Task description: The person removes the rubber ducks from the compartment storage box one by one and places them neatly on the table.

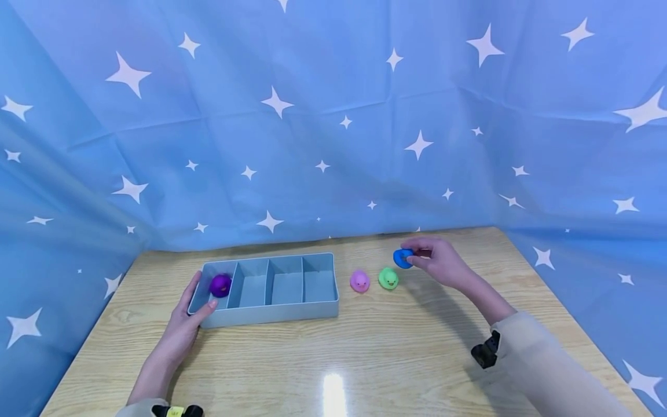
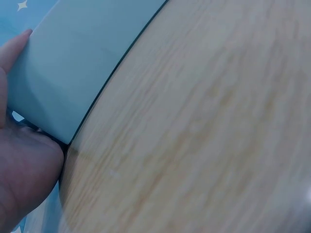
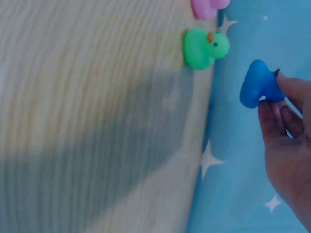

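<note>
My right hand (image 1: 438,262) pinches a blue rubber duck (image 1: 403,258) between thumb and fingertips; the right wrist view shows the same duck (image 3: 260,85) at the fingertips. On the table just left of it sit a green rubber duck (image 1: 388,278) and a pink rubber duck (image 1: 360,281). My left hand (image 1: 183,324) grips the left end of a blue-grey divided box (image 1: 271,314), thumb over the front rim and fingers along the side. A purple duck (image 1: 220,285) lies in the box's leftmost compartment. The other compartments hold nothing visible.
The wooden table (image 1: 292,365) carries the box and the ducks. Behind it and at both sides hangs a blue cloth (image 1: 312,139) with white stars, meeting the table's back edge close behind the box and my right hand.
</note>
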`<state>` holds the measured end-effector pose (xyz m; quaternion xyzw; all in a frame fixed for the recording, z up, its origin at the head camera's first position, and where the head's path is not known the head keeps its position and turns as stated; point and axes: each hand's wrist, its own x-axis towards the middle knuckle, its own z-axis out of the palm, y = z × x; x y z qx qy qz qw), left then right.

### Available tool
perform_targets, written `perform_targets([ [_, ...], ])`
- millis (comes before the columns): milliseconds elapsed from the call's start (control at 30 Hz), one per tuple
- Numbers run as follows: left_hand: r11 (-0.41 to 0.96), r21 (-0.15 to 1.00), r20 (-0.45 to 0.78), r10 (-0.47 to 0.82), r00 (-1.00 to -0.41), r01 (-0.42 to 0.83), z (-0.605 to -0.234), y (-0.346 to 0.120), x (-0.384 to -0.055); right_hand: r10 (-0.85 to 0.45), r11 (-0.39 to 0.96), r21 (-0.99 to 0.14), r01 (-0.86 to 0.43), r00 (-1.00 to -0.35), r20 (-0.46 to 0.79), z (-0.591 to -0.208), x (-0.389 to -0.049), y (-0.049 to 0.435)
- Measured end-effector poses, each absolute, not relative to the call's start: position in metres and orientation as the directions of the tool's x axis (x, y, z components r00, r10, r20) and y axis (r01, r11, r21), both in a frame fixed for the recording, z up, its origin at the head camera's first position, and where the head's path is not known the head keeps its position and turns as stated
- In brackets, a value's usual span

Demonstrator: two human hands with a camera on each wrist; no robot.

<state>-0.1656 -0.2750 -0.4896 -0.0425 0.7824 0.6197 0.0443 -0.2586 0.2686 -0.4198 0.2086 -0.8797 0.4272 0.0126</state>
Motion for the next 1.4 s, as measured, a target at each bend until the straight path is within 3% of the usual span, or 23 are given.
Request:
perform_targets([
  [567,0.231,0.966,-0.113,-0.014,-0.994,-0.113,-0.487,-0.274,-0.164,-0.337,0.623,-0.720,-0.305,-0.936,0.104,-0.450,-0.251,0.291],
  [1400,0.228,0.968,-0.108,-0.015,-0.994,-0.108,-0.488,-0.274,-0.164,-0.388,0.589,-0.738,-0.329,-0.916,0.100,-0.456,-0.248,0.296],
])
